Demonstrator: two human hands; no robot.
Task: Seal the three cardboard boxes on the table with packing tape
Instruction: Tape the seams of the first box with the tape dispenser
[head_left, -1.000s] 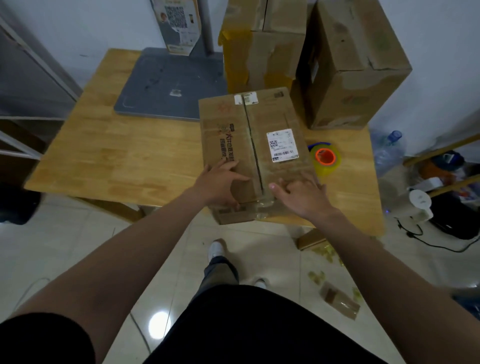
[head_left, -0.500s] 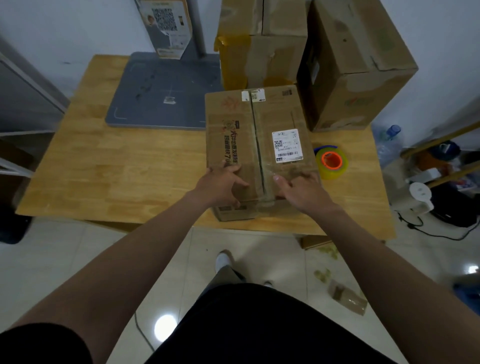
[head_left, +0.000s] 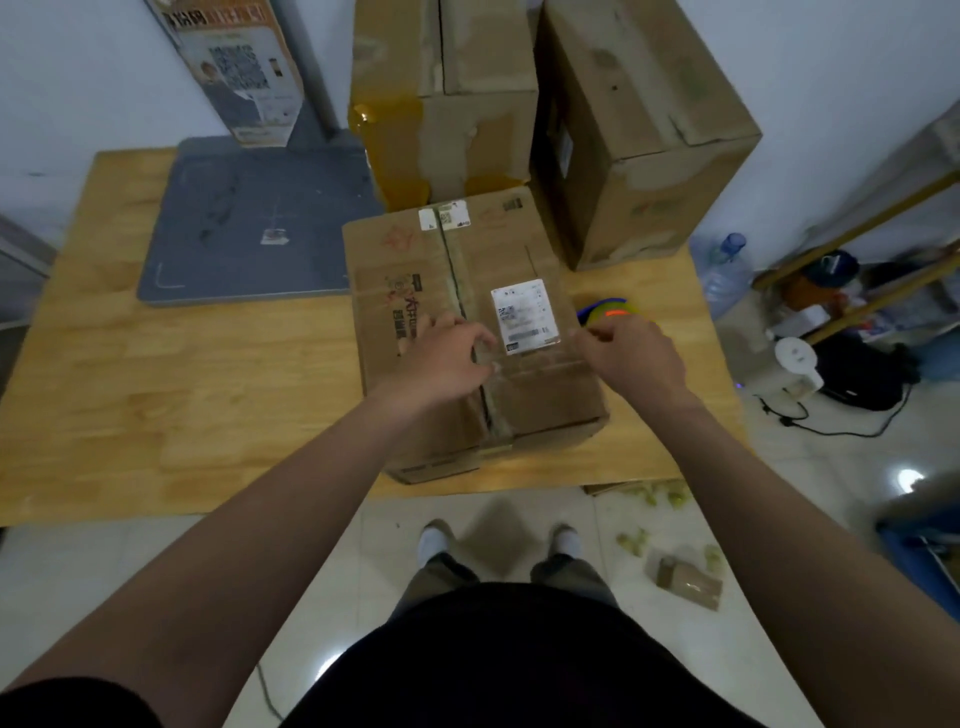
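Wooden table (head_left: 208, 395) (white wall (head_left: 78, 78) behind) bears a box (head_left: 550, 405); left hand (head_left: 447, 364) and right hand (head_left: 631, 356) pinch tape (head_left: 540, 365) across it.

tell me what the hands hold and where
A strip of clear tape, it seems: left hand pinches one end, right hand the other, across the nearest box.

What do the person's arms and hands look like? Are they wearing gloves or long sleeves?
No gloves and no long sleeves. The left hand and right hand are bare, with no watch, ring or bracelet showing. Both forearms are uncovered too. Only the edge of a black short sleeve shows high on the left arm, in the bottom corner.
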